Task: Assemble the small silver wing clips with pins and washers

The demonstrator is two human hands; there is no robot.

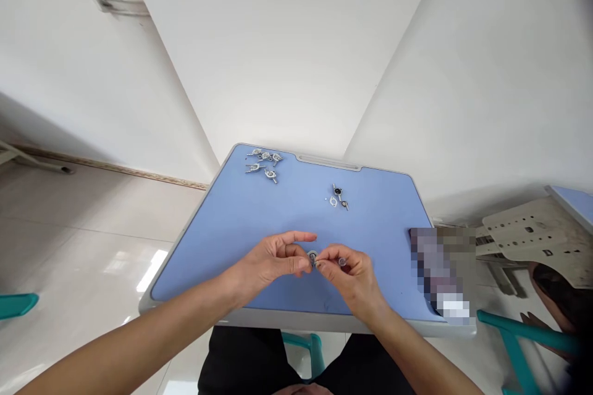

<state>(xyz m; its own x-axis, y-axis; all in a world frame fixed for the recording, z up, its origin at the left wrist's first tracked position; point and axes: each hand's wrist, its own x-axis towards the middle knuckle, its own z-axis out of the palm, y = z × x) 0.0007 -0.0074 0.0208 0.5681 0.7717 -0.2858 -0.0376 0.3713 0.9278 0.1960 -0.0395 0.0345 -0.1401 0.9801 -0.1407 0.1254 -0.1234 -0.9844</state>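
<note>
Part + desk: part point(312, 257) is held just above near half of blue desk point(208, 234), approx. mid-width.
Blurred item point(426, 265): set at desk's R edge, pixelated, can't be ID'd; well apart from the work.
L hand point(273, 257): part is pinched btwn thumb & bent fingers; index is held out straight, off the part.
R hand point(349, 273): part is gripped w/ thumb & index tips; round bit point(341, 261) is tucked among other fingers, exact hold partly hidden.
L cluster point(270, 174): approx. five metal pcs w/ prongs, grouped at far L corner.
R cluster point(338, 191): black-topped pc, pale flat plate point(333, 202) & smaller pc, laid close together, R of centre.
Slip risk: part could be dropped if either pinch is slackened or fingers are pulled unevenly; contact area judged tiny.
Bit risk: bit poss. let fall if spare R fingers are opened while attention is kept on part.
Edge risk: w/ near edge close, a dropped pc might be bounced to floor point(106, 259).
</note>
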